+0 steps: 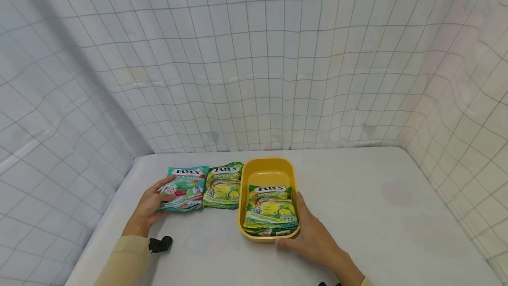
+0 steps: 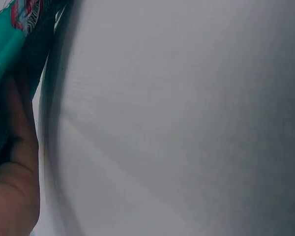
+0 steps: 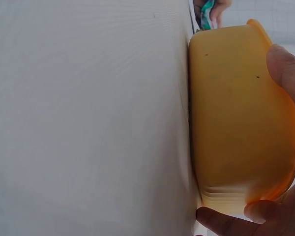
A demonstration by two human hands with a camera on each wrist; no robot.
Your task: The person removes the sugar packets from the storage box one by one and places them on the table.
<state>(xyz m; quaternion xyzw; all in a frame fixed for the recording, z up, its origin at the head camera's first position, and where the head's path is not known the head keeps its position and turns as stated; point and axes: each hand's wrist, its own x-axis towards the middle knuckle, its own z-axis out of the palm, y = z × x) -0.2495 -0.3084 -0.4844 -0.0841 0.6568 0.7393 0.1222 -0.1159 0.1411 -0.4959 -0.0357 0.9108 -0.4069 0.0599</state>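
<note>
Teal candy bag (image 1: 186,191), in the head view, lies at two o'clock from the left hand (image 1: 150,206), the nearer one, which grips it; the yellow tray (image 1: 267,177), long axis twelve-to-six, sits at three o'clock past a green bag (image 1: 223,189), held by the right hand (image 1: 315,236). Left wrist: one digit tucked beneath the bag. Right wrist: digits bracket the tray's wall.

The white table (image 1: 357,215) directly bears a yellow tray (image 1: 268,178) and, just beside it, a green packet (image 1: 224,186).

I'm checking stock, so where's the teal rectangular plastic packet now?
In the head view's left half, the left hand grips the teal packet, just left of a green rectangular plastic packet.
</note>
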